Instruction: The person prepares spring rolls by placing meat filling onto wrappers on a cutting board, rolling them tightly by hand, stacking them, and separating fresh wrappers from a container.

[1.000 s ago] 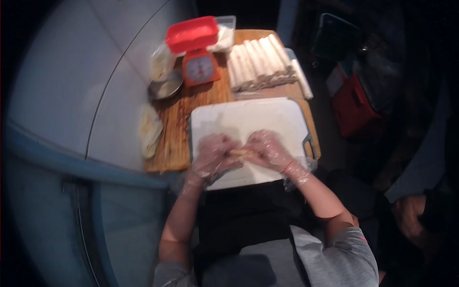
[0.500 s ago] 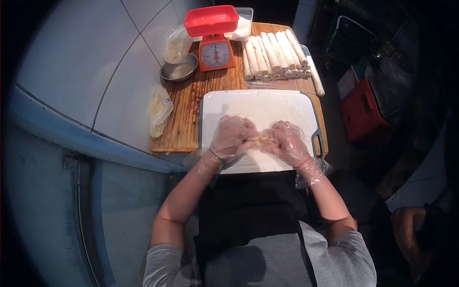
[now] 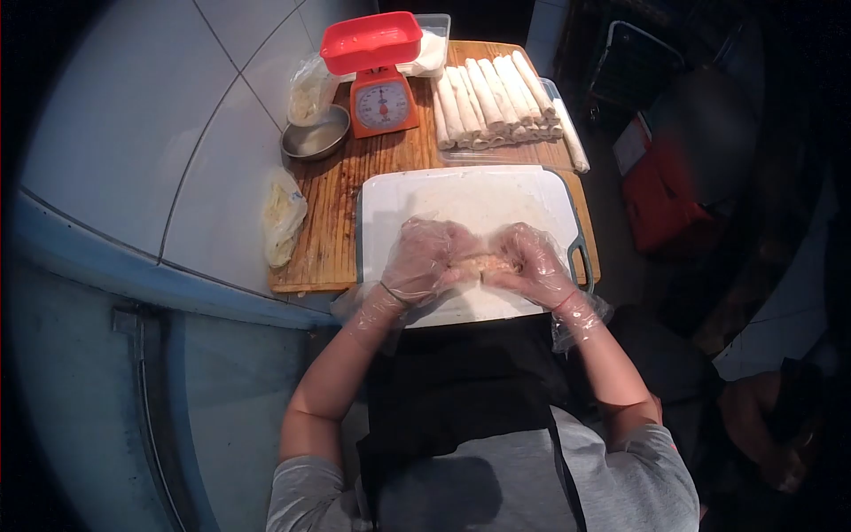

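Plastic-gloved, the left hand (image 3: 427, 259) and right hand (image 3: 534, 268) hold opposite ends of an orange-tinged food piece (image 3: 480, 266) over the white board (image 3: 483, 193), fingers bent in on it, more of its surface showing than half a second ago, suggesting it is being reshaped.

A grey short-sleeved shirt (image 3: 634, 483) is worn with a black apron (image 3: 465, 377) and clear plastic gloves (image 3: 421, 259).

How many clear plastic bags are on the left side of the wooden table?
2. One bag is behind the metal bowl, left of the kitchen scale; the other bag lies nearer the camera, at the table's left edge. Others could be hidden.
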Action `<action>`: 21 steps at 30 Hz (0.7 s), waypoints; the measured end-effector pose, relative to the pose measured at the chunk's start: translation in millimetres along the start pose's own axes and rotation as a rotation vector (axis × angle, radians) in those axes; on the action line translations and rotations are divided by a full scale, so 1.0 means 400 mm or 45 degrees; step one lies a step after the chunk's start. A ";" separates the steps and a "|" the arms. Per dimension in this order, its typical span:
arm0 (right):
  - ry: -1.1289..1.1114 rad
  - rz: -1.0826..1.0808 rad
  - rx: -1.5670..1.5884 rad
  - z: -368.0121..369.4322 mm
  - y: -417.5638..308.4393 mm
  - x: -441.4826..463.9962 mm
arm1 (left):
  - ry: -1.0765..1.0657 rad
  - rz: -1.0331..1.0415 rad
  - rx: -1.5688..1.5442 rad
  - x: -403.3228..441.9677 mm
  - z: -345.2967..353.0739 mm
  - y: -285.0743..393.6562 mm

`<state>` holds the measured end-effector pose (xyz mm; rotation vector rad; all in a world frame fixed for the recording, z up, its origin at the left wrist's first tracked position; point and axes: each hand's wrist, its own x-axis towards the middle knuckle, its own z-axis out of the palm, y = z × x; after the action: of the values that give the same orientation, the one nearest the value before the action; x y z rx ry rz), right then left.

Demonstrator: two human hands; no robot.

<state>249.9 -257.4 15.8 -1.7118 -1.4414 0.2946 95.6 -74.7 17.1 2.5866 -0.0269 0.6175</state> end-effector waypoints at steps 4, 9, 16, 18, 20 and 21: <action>-0.056 -0.151 -0.181 -0.001 0.029 -0.004 | 0.067 0.111 -0.025 0.012 0.009 0.016; 0.076 -0.213 -0.409 -0.005 0.047 -0.026 | -0.162 0.040 0.287 0.032 0.010 0.028; 0.206 -0.291 -0.252 0.017 0.076 -0.035 | -0.053 0.092 -0.033 0.056 0.028 0.066; 0.141 -0.334 -0.171 0.022 0.108 -0.030 | -0.073 0.068 -0.013 0.041 0.047 0.040; 0.172 -0.357 -0.162 0.015 0.116 -0.036 | -0.050 0.025 -0.016 0.065 0.031 0.104; 0.216 -0.400 0.011 0.027 0.149 -0.032 | 0.014 0.014 -0.043 0.073 0.012 0.157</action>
<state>279.9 -261.9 -38.0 -1.4381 -1.5501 -0.0143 115.9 -130.0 54.2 2.5519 -0.0473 0.6295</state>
